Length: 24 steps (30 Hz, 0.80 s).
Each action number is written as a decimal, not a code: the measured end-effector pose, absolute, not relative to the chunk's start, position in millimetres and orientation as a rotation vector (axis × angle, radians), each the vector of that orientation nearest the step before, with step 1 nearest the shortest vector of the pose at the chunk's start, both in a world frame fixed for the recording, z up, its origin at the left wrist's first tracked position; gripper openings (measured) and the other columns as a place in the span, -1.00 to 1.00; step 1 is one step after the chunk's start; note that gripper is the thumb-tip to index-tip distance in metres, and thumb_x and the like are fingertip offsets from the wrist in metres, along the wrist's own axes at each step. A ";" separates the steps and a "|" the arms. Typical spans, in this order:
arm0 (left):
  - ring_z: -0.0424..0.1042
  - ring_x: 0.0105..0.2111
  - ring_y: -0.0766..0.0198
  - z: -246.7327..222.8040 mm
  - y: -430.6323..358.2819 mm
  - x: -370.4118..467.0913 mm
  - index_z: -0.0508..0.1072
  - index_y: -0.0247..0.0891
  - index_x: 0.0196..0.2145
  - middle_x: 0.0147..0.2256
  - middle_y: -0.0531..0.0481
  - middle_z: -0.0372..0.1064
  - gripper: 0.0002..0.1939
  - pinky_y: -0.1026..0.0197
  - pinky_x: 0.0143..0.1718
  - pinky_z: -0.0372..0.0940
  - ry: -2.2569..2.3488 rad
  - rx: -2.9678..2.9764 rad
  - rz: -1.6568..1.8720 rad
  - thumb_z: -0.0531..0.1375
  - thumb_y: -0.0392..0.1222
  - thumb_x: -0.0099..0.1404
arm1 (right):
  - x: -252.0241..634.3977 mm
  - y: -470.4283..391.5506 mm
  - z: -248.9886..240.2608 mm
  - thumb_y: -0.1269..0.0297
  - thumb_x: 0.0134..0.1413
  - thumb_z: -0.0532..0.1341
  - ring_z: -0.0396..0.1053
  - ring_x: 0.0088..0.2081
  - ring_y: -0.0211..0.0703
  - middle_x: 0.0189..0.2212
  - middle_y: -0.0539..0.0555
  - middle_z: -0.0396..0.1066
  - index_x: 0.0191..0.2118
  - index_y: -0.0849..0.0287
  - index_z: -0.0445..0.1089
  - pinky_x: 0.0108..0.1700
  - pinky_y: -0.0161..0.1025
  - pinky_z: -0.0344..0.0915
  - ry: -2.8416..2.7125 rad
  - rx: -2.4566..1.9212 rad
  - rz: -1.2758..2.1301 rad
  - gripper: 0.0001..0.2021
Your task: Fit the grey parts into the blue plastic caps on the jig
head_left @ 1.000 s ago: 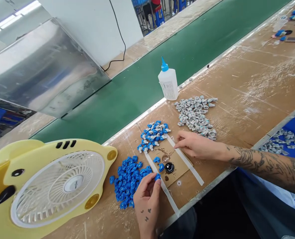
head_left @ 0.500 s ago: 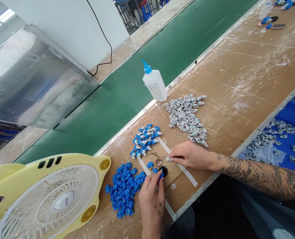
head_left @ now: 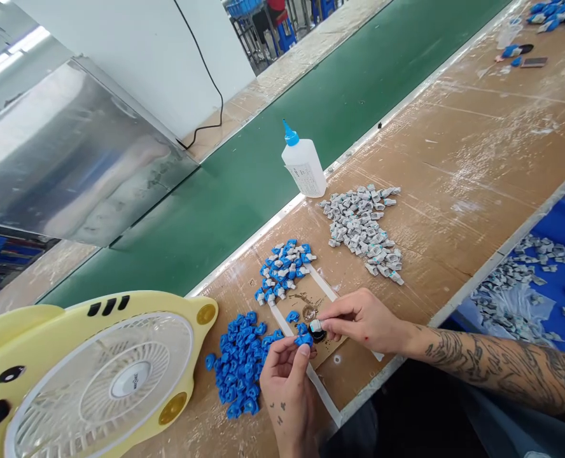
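Note:
Between thumb and fingers, my left hand pinches a small blue plastic part. My right hand holds a small grey plastic part by its end, close to the blue one; whether the two touch I cannot tell. Beneath them a round black dish is partly hidden. A single blue piece lies on the cardboard behind my hands. Left of my left hand is a pile of blue parts. Joined blue-and-grey pieces lie farther back, and a heap of grey parts sits behind my right hand.
A white bottle with a blue nozzle stands at the edge of the green belt. The yellow fan takes up the left front. White tape strips mark the cardboard. More grey parts lie in a blue bin at the right.
My left hand has lifted the blue part from the black dish and turned it upward. My right hand has brought the grey part left, close to it.

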<state>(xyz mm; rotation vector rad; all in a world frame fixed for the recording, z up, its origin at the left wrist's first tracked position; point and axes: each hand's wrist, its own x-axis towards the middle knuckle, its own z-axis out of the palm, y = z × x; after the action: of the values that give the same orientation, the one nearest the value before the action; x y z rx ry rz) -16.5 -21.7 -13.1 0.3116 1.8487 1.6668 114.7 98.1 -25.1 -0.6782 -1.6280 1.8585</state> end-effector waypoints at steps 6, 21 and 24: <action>0.52 -0.53 0.32 -9.7 -18.0 -12.8 0.58 -0.25 -0.48 -0.52 0.00 0.54 -0.62 0.35 -0.43 0.44 1.732 0.278 1.730 0.56 -0.03 -0.21 | 104.7 90.3 -20.1 0.22 0.27 0.23 0.45 -0.51 -0.28 -0.53 0.07 0.56 -0.32 0.23 0.62 -0.40 -0.39 0.35 -1.843 -0.510 1.512 -0.74; 0.61 -0.37 0.13 3.1 10.5 -66.3 0.58 -0.26 -0.32 -0.39 -0.09 0.61 -0.72 0.17 -0.33 0.50 2.069 0.886 1.441 0.34 -0.04 0.05 | 91.6 130.4 -3.9 0.24 0.19 0.24 0.49 -0.38 -0.21 -0.37 0.08 0.61 -0.07 0.23 0.59 -0.33 -0.33 0.34 -2.080 -0.526 1.540 -0.72; 0.60 -0.36 0.13 0.6 35.7 -101.6 0.59 -0.22 -0.26 -0.37 -0.06 0.62 -0.74 0.12 -0.27 0.48 2.326 1.129 1.219 0.24 -0.09 0.11 | 103.0 146.9 3.0 0.23 0.20 0.21 0.49 -0.36 -0.20 -0.31 0.09 0.61 -0.06 0.22 0.57 -0.31 -0.31 0.36 -2.119 -0.638 1.411 -0.71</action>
<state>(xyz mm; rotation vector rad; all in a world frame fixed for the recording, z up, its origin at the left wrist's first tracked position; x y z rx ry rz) -101.6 35.7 0.6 1.1288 2.3257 1.2186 103.0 146.9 3.0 -0.6377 -2.1194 1.4107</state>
